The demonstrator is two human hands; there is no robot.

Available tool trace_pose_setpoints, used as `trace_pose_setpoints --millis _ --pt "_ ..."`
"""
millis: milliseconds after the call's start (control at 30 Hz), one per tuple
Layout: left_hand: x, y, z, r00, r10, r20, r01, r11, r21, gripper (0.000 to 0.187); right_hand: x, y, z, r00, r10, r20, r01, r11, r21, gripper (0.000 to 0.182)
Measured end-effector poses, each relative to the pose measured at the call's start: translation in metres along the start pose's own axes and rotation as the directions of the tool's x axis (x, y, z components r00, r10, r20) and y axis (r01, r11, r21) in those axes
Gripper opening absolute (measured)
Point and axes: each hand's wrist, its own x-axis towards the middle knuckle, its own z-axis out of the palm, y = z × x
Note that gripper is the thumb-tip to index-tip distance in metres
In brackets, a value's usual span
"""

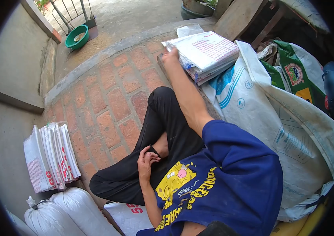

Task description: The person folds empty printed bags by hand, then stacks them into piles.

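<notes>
A brick floor (108,102) fills the middle of the scene, curving away toward a concrete yard at the far side. On the right a big white sack (289,129) with blue print bulges beside the person, and a green printed bag (292,74) lies behind it at the far right. The person sits on the floor in a blue shirt and black trousers, knees bent. Ahead and slightly right, a stack of folded white bags (206,53) rests on a low block, its near corner hanging over the edge. The right hand (171,55) stretches far out from the body and rests on the near left edge of that stack; its fingers are hidden against the bags, so whether they pinch or press flat cannot be told. The left hand (146,159) lies close in against the lap, fingers curled loosely together on the trouser leg, holding nothing. On the near left, a second pile of folded bags (51,157) leans by the wall, with two filled white sacks (63,214) below it. A small green basin (76,36) sits far off at the left.
</notes>
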Motion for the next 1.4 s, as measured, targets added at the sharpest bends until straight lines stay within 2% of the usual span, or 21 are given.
trace_pose_setpoints --millis 67,133,167,233,267,467,500,533,567,633,667,700,800,833,933,1067,1133,1200,1267,1367,1400 --pt "0.001 0.000 0.002 1.000 -0.008 0.006 0.008 1.000 -0.021 0.036 0.012 0.030 -0.031 0.916 0.299 0.268 -0.164 0.888 -0.429 0.042" --pt "0.000 0.001 -0.001 1.000 0.000 -0.013 0.000 0.999 -0.038 0.036 -0.043 0.019 -0.067 0.681 0.476 0.557 0.370 0.433 -0.822 0.032" --pt "0.000 0.000 -0.001 1.000 0.005 -0.006 -0.005 1.000 -0.015 0.035 -0.019 0.032 -0.099 0.467 0.530 0.708 0.822 0.036 -0.569 0.039" --pt "-0.002 -0.001 0.001 1.000 0.023 -0.012 -0.023 1.000 -0.002 0.034 -0.029 0.031 -0.121 0.387 0.717 0.580 0.912 -0.389 -0.128 0.053" --pt "0.002 -0.001 0.001 0.998 0.037 -0.055 -0.038 0.999 -0.021 0.034 -0.036 0.024 -0.117 0.528 0.740 0.416 0.847 -0.491 -0.202 0.060" --pt "-0.010 -0.003 0.002 0.983 0.129 -0.130 -0.099 0.972 0.212 0.027 -0.019 0.040 -0.099 0.315 0.933 -0.176 0.940 -0.281 0.191 0.065" --pt "-0.019 -0.001 0.004 0.888 0.434 -0.152 -0.291 0.787 0.544 0.025 0.006 0.050 -0.107 0.366 0.923 -0.115 0.928 -0.353 0.117 0.058" --pt "-0.032 0.004 0.002 0.745 0.662 -0.087 -0.318 0.467 0.825 0.024 0.054 0.066 -0.114 0.106 0.966 -0.235 0.983 -0.066 0.170 0.046" --pt "-0.049 0.013 -0.003 0.694 0.685 -0.221 -0.232 0.503 0.832 0.024 0.004 0.046 -0.091 0.075 0.965 -0.253 0.956 0.003 0.293 0.040" --pt "-0.090 0.033 -0.011 0.520 0.808 -0.276 -0.020 0.335 0.942 0.022 0.020 0.044 -0.095 0.130 0.980 -0.152 0.962 -0.162 -0.220 0.043" --pt "-0.107 0.034 -0.022 0.279 0.881 -0.382 0.038 0.388 0.921 0.018 0.038 0.055 -0.088 0.389 0.832 -0.396 0.798 -0.519 -0.307 0.047" --pt "-0.129 0.034 -0.036 0.097 0.877 -0.470 0.122 0.458 0.880 0.017 -0.005 0.044 -0.082 0.494 0.746 -0.446 0.636 -0.660 -0.399 0.051" --pt "-0.183 0.000 -0.074 -0.283 0.659 -0.697 0.459 0.731 0.504 0.035 -0.016 0.048 -0.079 0.393 0.757 -0.522 0.682 -0.621 -0.386 0.052" --pt "-0.197 -0.025 -0.092 -0.309 0.635 -0.708 0.638 0.690 0.341 0.051 -0.014 0.048 -0.079 0.440 0.751 -0.492 0.662 -0.642 -0.388 0.053" --pt "-0.218 -0.075 -0.113 -0.354 0.289 -0.889 0.680 0.733 -0.032 0.091 -0.015 0.044 -0.075 0.489 0.765 -0.419 0.663 -0.638 -0.392 0.056" --pt "-0.180 -0.080 -0.106 -0.205 0.086 -0.975 0.634 0.771 -0.066 0.101 0.011 0.043 -0.072 0.531 0.792 -0.303 0.684 -0.611 -0.399 0.052" --pt "-0.167 -0.082 -0.106 -0.179 0.072 -0.981 0.651 0.756 -0.063 0.100 0.020 0.045 -0.080 0.523 0.808 -0.273 0.694 -0.589 -0.414 0.049" --pt "-0.154 -0.074 -0.108 -0.273 -0.058 -0.960 0.793 0.552 -0.259 0.091 0.024 0.050 -0.077 0.240 0.933 -0.268 0.927 -0.302 -0.223 0.043" --pt "-0.144 -0.093 -0.121 -0.339 0.061 -0.939 0.829 0.492 -0.267 0.072 0.002 0.043 -0.074 0.249 0.934 -0.255 0.952 -0.285 -0.115 0.040" --pt "-0.165 -0.096 -0.127 -0.099 0.199 -0.975 0.843 0.538 0.025 0.032 -0.010 0.041 -0.076 0.234 0.946 -0.225 0.965 -0.255 -0.066 0.041" --pt "-0.173 -0.091 -0.127 -0.095 0.205 -0.974 0.847 0.531 0.029 0.032 -0.007 0.044 -0.078 0.234 0.946 -0.224 0.964 -0.256 -0.076 0.041"
